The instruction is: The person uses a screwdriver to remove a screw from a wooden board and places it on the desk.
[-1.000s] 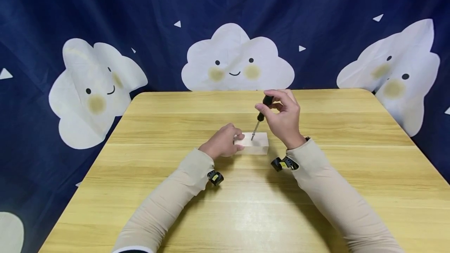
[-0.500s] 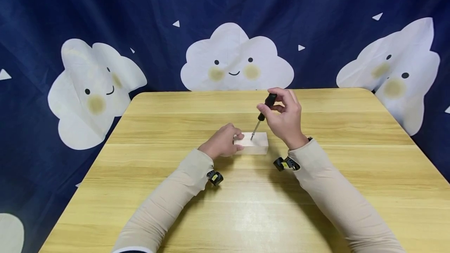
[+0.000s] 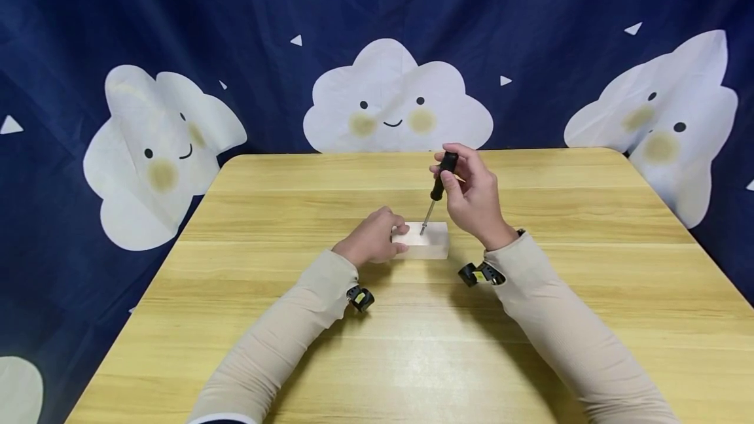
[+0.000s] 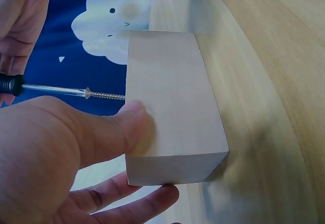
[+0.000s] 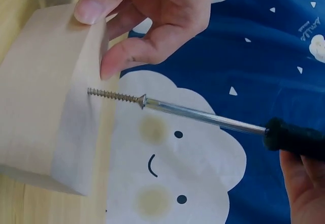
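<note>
A pale wooden block (image 3: 432,250) lies on the table. My left hand (image 3: 372,237) grips its left end, thumb on the near face and fingers over the top and far side. A threaded screw (image 5: 116,95) stands out of the block's top face, its tip in the wood and most of its thread showing. In the right wrist view, the shaft of a black-handled screwdriver (image 5: 203,115) meets the screw's head, nearly in line with it. My right hand (image 3: 476,201) holds the handle between thumb and fingers, above and right of the block.
The light wood-grain table (image 3: 283,201) spreads around the block. Behind its far edge hangs a dark blue curtain (image 3: 265,5) with white clouds. Small black wrist cameras, such as the right one (image 3: 480,274), sit below both hands.
My right hand's thumb and fingers have shifted round the screwdriver handle, which leaned right and then came back a little. The left hand and the block stay in place.
</note>
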{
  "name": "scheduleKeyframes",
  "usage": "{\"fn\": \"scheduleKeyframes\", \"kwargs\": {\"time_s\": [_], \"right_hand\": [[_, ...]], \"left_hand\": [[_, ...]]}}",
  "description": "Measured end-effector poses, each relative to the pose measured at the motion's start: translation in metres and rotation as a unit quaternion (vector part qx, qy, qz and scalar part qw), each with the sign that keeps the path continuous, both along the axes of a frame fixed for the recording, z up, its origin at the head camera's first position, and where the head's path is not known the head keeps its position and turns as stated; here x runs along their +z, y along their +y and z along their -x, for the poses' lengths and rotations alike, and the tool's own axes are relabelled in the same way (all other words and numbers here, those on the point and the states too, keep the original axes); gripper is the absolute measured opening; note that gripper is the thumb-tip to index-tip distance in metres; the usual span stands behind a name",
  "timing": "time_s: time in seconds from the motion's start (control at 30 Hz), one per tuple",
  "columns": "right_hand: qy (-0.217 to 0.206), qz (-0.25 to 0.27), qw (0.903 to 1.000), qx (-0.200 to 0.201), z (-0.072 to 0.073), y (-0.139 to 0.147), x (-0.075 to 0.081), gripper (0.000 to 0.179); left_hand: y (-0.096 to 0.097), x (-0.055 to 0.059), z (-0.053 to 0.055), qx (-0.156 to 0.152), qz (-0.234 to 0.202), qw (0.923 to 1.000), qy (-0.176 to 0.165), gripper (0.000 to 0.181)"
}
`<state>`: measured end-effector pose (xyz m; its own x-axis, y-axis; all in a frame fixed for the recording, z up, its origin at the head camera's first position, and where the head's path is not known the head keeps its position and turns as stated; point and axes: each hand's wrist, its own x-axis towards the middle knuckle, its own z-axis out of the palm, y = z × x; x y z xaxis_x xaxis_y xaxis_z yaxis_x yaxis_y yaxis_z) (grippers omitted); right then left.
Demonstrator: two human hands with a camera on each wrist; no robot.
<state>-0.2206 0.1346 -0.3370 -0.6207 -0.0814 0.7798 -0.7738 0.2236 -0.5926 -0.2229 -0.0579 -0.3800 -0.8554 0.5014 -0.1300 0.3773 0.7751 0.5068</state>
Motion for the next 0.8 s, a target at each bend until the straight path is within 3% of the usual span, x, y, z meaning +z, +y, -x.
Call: {"fn": "scheduleKeyframes", "kwargs": {"time_s": [0.27, 0.37, 0.6, 0.8], "right_hand": [[0.035, 0.002, 0.9961, -0.081, 0.0011, -0.0002, 0.0062, 0.037], [0.033, -0.006, 0.9965, -0.076, 0.0014, 0.0003, 0.0079, 0.028], [0.002, 0.009, 1.0, -0.001, 0.0016, 0.0008, 0.0096, 0.024], [-0.002, 0.009, 0.9994, -0.035, 0.0026, -0.0005, 0.0095, 0.029]], "left_hand": [[-0.0004, 0.0, -0.0002, -0.003, -0.001, 1.0, 0.004, 0.034], [-0.0004, 0.0004, -0.0005, -0.002, -0.003, 1.0, 0.001, 0.034], [-0.0002, 0.0004, -0.0002, -0.001, 0.0, 1.0, 0.0, 0.035], [-0.0002, 0.0009, -0.0001, 0.0, -0.002, 1.0, -0.004, 0.037]]}}
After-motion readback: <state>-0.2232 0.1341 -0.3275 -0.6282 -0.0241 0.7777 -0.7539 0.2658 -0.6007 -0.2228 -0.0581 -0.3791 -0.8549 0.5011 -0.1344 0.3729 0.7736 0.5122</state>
